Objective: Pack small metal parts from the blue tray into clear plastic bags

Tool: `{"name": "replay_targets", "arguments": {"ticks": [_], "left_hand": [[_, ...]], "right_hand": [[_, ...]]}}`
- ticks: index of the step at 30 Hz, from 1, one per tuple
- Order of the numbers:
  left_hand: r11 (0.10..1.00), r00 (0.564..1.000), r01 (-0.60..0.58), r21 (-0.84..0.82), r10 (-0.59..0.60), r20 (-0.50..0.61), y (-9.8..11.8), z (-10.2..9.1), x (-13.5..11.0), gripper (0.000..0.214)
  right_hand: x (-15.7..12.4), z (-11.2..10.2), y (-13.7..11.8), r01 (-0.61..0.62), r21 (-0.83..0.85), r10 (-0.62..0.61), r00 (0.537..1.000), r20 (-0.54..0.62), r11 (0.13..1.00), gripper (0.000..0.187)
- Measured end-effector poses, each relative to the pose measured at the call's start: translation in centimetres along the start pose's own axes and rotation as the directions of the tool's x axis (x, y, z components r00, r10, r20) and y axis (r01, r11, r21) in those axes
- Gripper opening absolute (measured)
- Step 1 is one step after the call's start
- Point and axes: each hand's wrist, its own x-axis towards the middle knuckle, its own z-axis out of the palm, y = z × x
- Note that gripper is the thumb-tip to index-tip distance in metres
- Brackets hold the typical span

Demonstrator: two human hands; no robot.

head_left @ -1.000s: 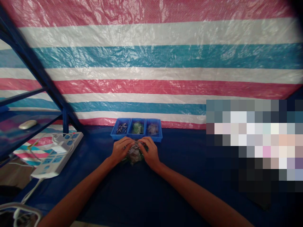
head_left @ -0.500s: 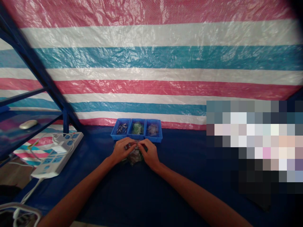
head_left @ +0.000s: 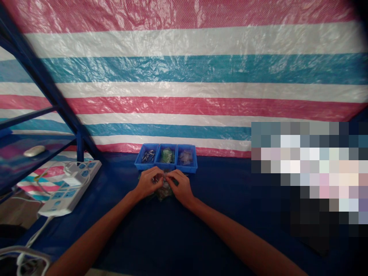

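My left hand (head_left: pixel 148 182) and my right hand (head_left: pixel 180 188) meet at the middle of the table, their fingertips pinching the top of a crumpled transparent plastic bag (head_left: pixel 165 194). The hands hide most of the bag, and something green shows faintly inside it. Just beyond my fingers stands a blue three-compartment plastic tray (head_left: pixel 190 169). Its left compartment holds several small metal pins (head_left: pixel 148 156), the middle one green packets (head_left: pixel 166 155), and the right one small transparent bags (head_left: pixel 186 157).
A dark blue cover (head_left: pixel 218 230) lies on the table. To the left are a white power strip (head_left: pixel 69 188) with cables and a blue metal shelf (head_left: pixel 37 161) bearing a white mouse (head_left: pixel 34 151). A striped tarpaulin (head_left: pixel 184 92) hangs behind. A pixelated patch (head_left: pixel 307 172) hides the right side.
Both hands have drawn closer together over the bag and sit slightly nearer me. The tray has stayed in place.
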Motion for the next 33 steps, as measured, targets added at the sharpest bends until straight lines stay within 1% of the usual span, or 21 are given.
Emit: {"name": "replay_targets", "arguments": {"ticks": [6, 13, 17, 19, 22, 28, 30, 33], "left_hand": [[1.0, 1.0, -0.001, 0.012, 0.001, -0.014, 0.18, -0.04, 0.08, 0.01], [1.0, 1.0, -0.02, 0.004, 0.02, -0.004, 0.4, -0.36, 0.2, 0.009], [1.0, 1.0, -0.006, 0.03, 0.006, 0.001, 0.19, -0.21, 0.05, 0.015], [0.999, 1.0, 0.008, 0.038, -0.008, -0.008, 0.12, -0.06, -0.04, 0.016], [0.998, 0.998, 0.038, 0.046, -0.036, -0.055, 0.11, 0.12, -0.14, 0.017], [0.993, 0.986, 0.12, -0.007, -0.12, -0.115, 0.06, 0.15, -0.3, 0.027], [0.989, 0.983, 0.14, -0.039, -0.143, -0.118, -0.07, 0.13, -0.36, 0.028], [0.978, 0.98, 0.169, -0.122, -0.18, -0.089, -0.17, 0.12, -0.37, 0.029]], "right_hand": [[-0.06, 0.2, 0.23, 0.0, 0.002, 0.0, 0.999, 0.038, 1.0, 0.014], [-0.06, -0.07, -0.19, 0.002, 0.033, -0.003, 1.0, 0.018, 0.999, 0.016], [0.04, -0.2, -0.34, -0.014, 0.047, 0.014, 1.0, -0.014, 0.999, 0.019], [0.08, -0.22, -0.35, -0.025, 0.051, 0.027, 0.999, -0.038, 0.998, 0.02], [0.12, -0.27, -0.38, -0.043, 0.055, 0.046, 0.997, -0.063, 0.998, 0.018], [0.12, -0.43, -0.41, -0.044, 0.069, 0.047, 0.998, -0.048, 0.997, 0.02], [0.06, -0.37, -0.3, -0.035, 0.077, 0.039, 0.998, -0.05, 0.996, 0.022], [-0.08, -0.12, -0.07, -0.033, 0.098, 0.04, 0.997, -0.071, 0.995, 0.023]]}}
